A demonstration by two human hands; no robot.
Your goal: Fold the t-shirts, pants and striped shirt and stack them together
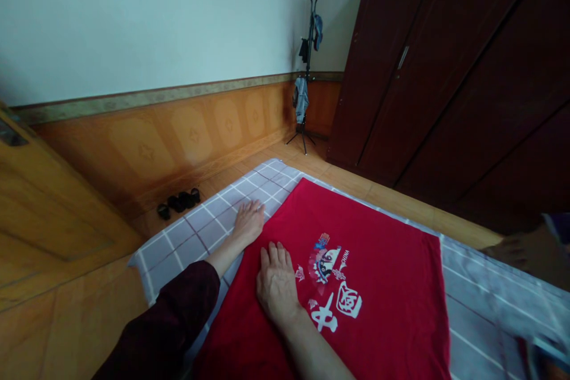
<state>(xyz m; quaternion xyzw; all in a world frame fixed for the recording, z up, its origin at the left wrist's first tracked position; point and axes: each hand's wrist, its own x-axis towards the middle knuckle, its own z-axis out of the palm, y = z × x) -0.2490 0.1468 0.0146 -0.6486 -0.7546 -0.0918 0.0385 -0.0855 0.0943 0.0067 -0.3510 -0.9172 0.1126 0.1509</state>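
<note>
A red T-shirt [378, 231] with a white and coloured print lies spread over a bed with a grey checked sheet [191, 240]. My right hand [276, 279] rests flat on the shirt, left of the print, its fingers stretched out and pointing away from me. My left hand [250, 221] lies at the shirt's left edge, mostly over the sheet, with its fingers extended. Neither hand grips the cloth. The near end of the shirt runs out of the bottom of the view.
A dark red wardrobe [427, 77] stands along the right. Beyond the bed is a black coat rack [309, 59] with clothes on it. Black shoes [180, 202] lie on the floor at left, near a wooden door [48, 214]. A cardboard box [541, 252] sits at the right edge.
</note>
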